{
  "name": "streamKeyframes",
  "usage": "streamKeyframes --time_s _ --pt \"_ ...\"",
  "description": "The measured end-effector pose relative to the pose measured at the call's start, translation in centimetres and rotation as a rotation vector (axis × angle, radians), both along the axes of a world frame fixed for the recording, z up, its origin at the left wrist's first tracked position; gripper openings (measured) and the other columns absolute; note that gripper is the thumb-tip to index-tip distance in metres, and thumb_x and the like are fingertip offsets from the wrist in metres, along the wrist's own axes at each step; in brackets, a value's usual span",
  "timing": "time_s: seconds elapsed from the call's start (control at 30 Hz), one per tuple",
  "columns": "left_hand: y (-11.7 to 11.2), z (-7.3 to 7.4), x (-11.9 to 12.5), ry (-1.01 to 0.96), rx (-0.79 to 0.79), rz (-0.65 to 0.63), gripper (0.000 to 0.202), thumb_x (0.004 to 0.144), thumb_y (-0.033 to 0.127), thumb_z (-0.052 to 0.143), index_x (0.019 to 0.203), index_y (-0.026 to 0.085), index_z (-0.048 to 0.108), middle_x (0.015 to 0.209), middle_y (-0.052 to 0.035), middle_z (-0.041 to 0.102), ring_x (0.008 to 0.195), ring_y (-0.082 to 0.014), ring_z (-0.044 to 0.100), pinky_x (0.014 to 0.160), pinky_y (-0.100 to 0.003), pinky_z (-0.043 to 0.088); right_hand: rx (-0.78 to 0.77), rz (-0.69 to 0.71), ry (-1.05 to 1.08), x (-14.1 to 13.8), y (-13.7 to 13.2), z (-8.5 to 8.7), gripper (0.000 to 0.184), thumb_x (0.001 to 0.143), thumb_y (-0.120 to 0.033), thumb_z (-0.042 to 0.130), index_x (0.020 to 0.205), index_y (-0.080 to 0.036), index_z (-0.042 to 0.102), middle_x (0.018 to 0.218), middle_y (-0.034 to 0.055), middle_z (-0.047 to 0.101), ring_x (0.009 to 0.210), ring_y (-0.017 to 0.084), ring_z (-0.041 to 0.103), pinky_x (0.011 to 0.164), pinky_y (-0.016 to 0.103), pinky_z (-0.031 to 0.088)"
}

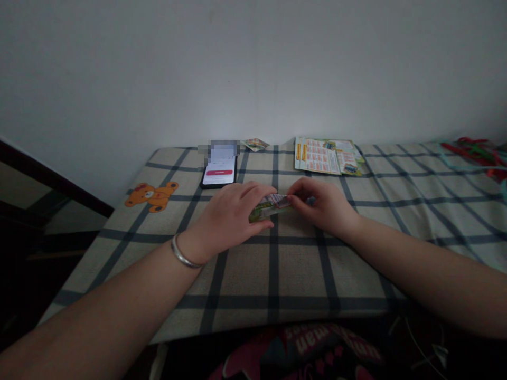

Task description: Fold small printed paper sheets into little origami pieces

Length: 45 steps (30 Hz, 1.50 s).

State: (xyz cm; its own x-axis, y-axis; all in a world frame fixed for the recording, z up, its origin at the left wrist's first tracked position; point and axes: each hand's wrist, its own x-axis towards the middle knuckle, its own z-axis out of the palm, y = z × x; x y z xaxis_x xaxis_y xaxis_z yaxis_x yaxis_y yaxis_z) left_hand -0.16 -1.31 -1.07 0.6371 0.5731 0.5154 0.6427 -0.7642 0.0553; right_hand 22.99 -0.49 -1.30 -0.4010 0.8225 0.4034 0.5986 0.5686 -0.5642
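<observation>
Both hands meet over the middle of a checked cloth that covers a table. My left hand, with a silver bangle on the wrist, curls around one end of a small printed card or packet, green and white. My right hand pinches the other end of that card with thumb and fingers. The card is held just above the cloth, tilted slightly.
A phone with a lit screen lies at the back left. A colourful printed sheet lies at the back, a small card beside it. Red and green cords sit far right. A bear print marks the cloth.
</observation>
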Motion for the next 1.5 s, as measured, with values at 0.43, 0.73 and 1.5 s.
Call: streamKeyframes --time_s 0.43,0.73,1.5 --pt "-0.2 0.2 0.0 -0.172 -0.157 -0.015 0.048 0.089 0.021 0.053 0.135 0.016 0.041 0.116 -0.0078 0.063 0.098 -0.0170 0.064 0.087 -0.031 0.051 -0.066 0.047 0.163 0.1 0.6 -0.3 0.011 0.088 -0.029 0.055 0.086 -0.019 0.058 0.072 -0.0004 0.061 0.061 0.011 0.054 0.055 0.024 0.042" --pt "0.9 -0.1 0.0 -0.293 -0.276 0.075 0.033 0.085 0.010 0.054 0.116 0.018 0.059 0.097 -0.0011 0.068 0.085 -0.0117 0.066 0.081 -0.027 0.055 -0.092 0.013 0.240 0.3 1.1 -0.7 0.009 0.088 -0.028 0.056 0.085 -0.020 0.057 0.074 -0.0004 0.061 0.063 0.012 0.057 0.057 0.025 0.044" --pt "1.0 -0.2 0.2 -0.346 -0.280 0.082 0.021 0.082 0.010 0.057 0.101 0.018 0.063 0.091 -0.0003 0.069 0.079 -0.0112 0.066 0.074 -0.025 0.056 0.192 0.064 0.063 0.5 1.1 -0.6 0.028 0.078 -0.023 0.069 0.100 -0.023 0.053 0.112 0.0070 0.062 0.091 0.019 0.060 0.066 0.032 0.054"
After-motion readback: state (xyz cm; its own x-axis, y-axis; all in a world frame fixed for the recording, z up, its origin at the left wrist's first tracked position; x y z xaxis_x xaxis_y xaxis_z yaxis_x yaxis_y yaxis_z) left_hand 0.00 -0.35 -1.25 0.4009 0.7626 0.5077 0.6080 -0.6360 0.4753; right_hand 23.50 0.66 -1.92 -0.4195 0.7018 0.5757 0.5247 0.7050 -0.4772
